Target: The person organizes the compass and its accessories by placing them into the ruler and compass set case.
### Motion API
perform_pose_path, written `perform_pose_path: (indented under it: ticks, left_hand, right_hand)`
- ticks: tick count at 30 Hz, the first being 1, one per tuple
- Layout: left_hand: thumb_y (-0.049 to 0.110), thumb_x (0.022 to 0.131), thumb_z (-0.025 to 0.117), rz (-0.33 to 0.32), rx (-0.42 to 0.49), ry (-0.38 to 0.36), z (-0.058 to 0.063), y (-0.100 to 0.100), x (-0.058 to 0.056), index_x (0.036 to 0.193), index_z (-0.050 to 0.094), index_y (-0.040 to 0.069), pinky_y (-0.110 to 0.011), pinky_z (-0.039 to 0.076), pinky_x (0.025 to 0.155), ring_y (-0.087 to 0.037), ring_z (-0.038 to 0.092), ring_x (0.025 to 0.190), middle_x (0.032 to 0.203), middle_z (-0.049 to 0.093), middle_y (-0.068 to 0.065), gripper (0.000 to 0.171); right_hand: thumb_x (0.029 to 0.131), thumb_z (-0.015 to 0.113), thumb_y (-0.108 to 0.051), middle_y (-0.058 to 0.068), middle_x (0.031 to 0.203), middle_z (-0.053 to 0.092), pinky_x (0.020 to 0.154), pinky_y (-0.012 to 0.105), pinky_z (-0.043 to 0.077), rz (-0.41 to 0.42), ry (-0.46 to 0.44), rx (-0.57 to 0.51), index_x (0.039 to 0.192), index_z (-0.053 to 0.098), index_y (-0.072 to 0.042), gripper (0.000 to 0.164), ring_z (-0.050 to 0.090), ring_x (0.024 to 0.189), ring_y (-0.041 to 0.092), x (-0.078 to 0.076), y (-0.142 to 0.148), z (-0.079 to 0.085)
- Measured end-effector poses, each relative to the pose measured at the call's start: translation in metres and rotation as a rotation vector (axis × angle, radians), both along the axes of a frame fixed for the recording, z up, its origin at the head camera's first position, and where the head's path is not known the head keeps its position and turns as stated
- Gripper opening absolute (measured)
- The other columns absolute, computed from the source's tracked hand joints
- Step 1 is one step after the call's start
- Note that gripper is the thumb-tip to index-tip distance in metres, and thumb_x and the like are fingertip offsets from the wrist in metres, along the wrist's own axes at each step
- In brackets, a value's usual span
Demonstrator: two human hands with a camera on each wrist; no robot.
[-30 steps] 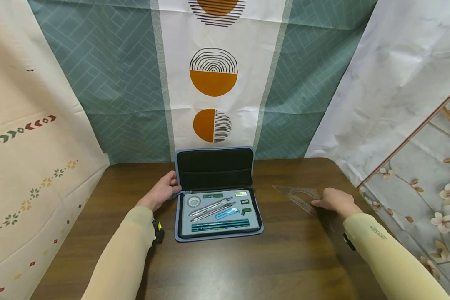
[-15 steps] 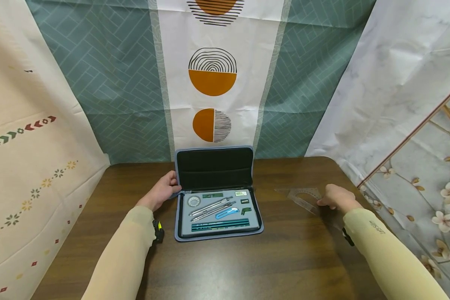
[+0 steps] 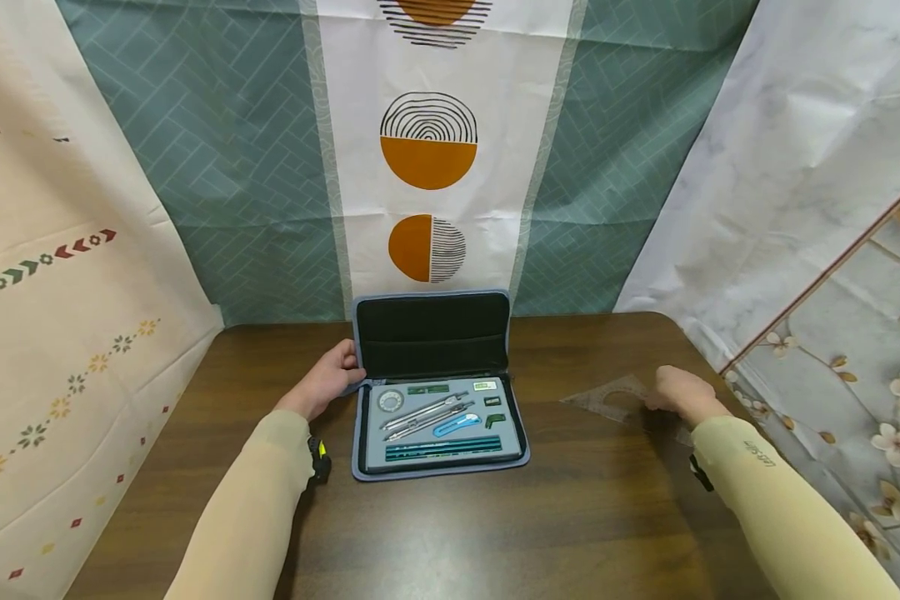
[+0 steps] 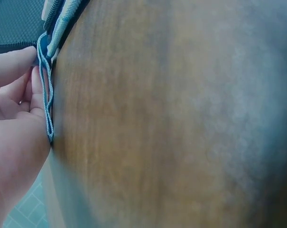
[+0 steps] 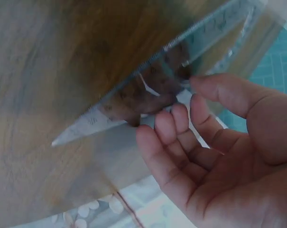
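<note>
A blue-edged zip case lies unzipped on the brown table, its lid upright. My left hand is at the case's left side, by the hinge. In the left wrist view, that hand pinches a blue fabric loop on the case between thumb and fingers. Off to the right, my right hand holds a clear plastic set square by its edge. In the right wrist view, the thumb and fingertips of that hand meet at the set square, which looks tilted.
A grey tray in the case holds compasses, a blue cutter, green pencils, a round dial-like piece and small green items. Patterned cloths hang behind and beside the table.
My right hand has shifted slightly to the right, and the set square has moved and turned along with it. The left hand and the case stay in place.
</note>
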State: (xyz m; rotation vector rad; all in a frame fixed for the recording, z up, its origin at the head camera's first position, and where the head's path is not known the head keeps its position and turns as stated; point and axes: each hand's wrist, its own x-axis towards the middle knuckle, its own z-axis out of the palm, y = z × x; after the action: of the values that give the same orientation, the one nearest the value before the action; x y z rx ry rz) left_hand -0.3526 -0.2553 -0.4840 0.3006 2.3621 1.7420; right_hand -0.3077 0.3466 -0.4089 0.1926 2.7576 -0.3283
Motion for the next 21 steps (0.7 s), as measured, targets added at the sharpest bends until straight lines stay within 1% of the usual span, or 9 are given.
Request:
perform_pose_path:
  ticks: [2, 4, 6, 8, 10, 14, 16, 18, 21]
  left_hand:
    - [-0.004, 0.112, 0.052, -0.001, 0.001, -0.002, 0.000, 0.001, 0.000, 0.146, 0.046, -0.001, -0.055, 0.041, 0.118, -0.037, 0.062, 0.127, 0.144, 0.067, -0.027, 0.034]
    - [-0.004, 0.112, 0.052, 0.000, 0.003, -0.005, 0.001, 0.002, 0.000, 0.146, 0.046, -0.001, -0.056, 0.040, 0.119, -0.038, 0.061, 0.128, 0.145, 0.066, -0.027, 0.034]
    - [-0.003, 0.112, 0.052, -0.004, 0.005, -0.008, 0.002, 0.002, 0.000, 0.146, 0.046, -0.001, -0.058, 0.039, 0.121, -0.038, 0.061, 0.129, 0.145, 0.066, -0.027, 0.034]
    - [-0.003, 0.113, 0.053, -0.010, 0.005, -0.010, 0.003, 0.003, 0.000, 0.147, 0.046, -0.001, -0.059, 0.038, 0.122, -0.038, 0.060, 0.130, 0.146, 0.066, -0.027, 0.035]
    - [-0.003, 0.112, 0.053, -0.011, 0.010, -0.013, 0.003, 0.003, 0.000, 0.147, 0.045, -0.001, -0.060, 0.037, 0.122, -0.038, 0.060, 0.131, 0.146, 0.065, -0.027, 0.035]
    - [-0.003, 0.112, 0.053, -0.004, 0.007, -0.015, 0.003, 0.003, 0.000, 0.147, 0.045, -0.001, -0.059, 0.037, 0.122, -0.038, 0.060, 0.130, 0.146, 0.065, -0.028, 0.035]
    - [-0.004, 0.112, 0.052, 0.001, 0.003, -0.013, 0.003, 0.003, 0.000, 0.146, 0.046, -0.001, -0.058, 0.038, 0.121, -0.038, 0.061, 0.129, 0.145, 0.066, -0.028, 0.035]
    - [-0.003, 0.112, 0.053, 0.003, -0.006, -0.008, 0.002, 0.002, 0.000, 0.146, 0.046, 0.000, -0.057, 0.040, 0.119, -0.037, 0.061, 0.128, 0.145, 0.066, -0.027, 0.035]
    - [-0.004, 0.112, 0.053, -0.001, -0.002, 0.001, 0.002, 0.002, 0.000, 0.145, 0.047, -0.002, -0.053, 0.044, 0.116, -0.036, 0.062, 0.127, 0.144, 0.066, -0.028, 0.034]
  right_hand:
    - [0.100, 0.073, -0.020, 0.009, 0.073, 0.052, 0.066, 0.038, 0.045, -0.001, -0.014, -0.034, 0.084, 0.051, -0.003, 0.033, 0.050, 0.065, 0.022, 0.000, 0.004, 0.000]
    - [0.100, 0.079, -0.022, 0.000, 0.064, 0.046, 0.059, 0.032, 0.044, -0.001, -0.032, -0.059, 0.074, 0.048, -0.010, 0.042, 0.046, 0.056, 0.016, 0.000, 0.009, -0.002]
    - [0.099, 0.083, -0.024, -0.002, 0.060, 0.045, 0.058, 0.030, 0.044, -0.011, -0.045, -0.066, 0.070, 0.047, -0.013, 0.048, 0.045, 0.053, 0.014, -0.001, 0.013, -0.004]
    - [0.098, 0.085, -0.027, -0.001, 0.060, 0.049, 0.058, 0.031, 0.047, -0.020, -0.055, -0.059, 0.069, 0.050, -0.014, 0.047, 0.050, 0.054, 0.015, -0.003, 0.016, -0.006]
    - [0.097, 0.087, -0.029, 0.003, 0.065, 0.055, 0.060, 0.032, 0.050, -0.029, -0.063, -0.065, 0.072, 0.053, -0.013, 0.044, 0.055, 0.058, 0.017, -0.007, 0.020, -0.009]
    - [0.093, 0.091, -0.032, 0.012, 0.077, 0.065, 0.066, 0.035, 0.057, -0.011, -0.074, -0.121, 0.081, 0.059, -0.007, 0.042, 0.065, 0.070, 0.024, -0.017, 0.031, -0.018]
    - [0.094, 0.091, -0.030, 0.015, 0.082, 0.066, 0.069, 0.036, 0.061, -0.011, -0.077, -0.165, 0.085, 0.059, -0.005, 0.041, 0.067, 0.074, 0.026, -0.019, 0.032, -0.019]
    - [0.095, 0.089, -0.024, 0.016, 0.083, 0.062, 0.071, 0.038, 0.062, -0.024, -0.076, -0.218, 0.085, 0.056, -0.004, 0.040, 0.065, 0.076, 0.027, -0.017, 0.031, -0.019]
    - [0.098, 0.083, -0.016, 0.011, 0.077, 0.058, 0.071, 0.039, 0.063, -0.028, -0.070, -0.246, 0.081, 0.052, -0.007, 0.036, 0.062, 0.072, 0.023, -0.010, 0.022, -0.012]
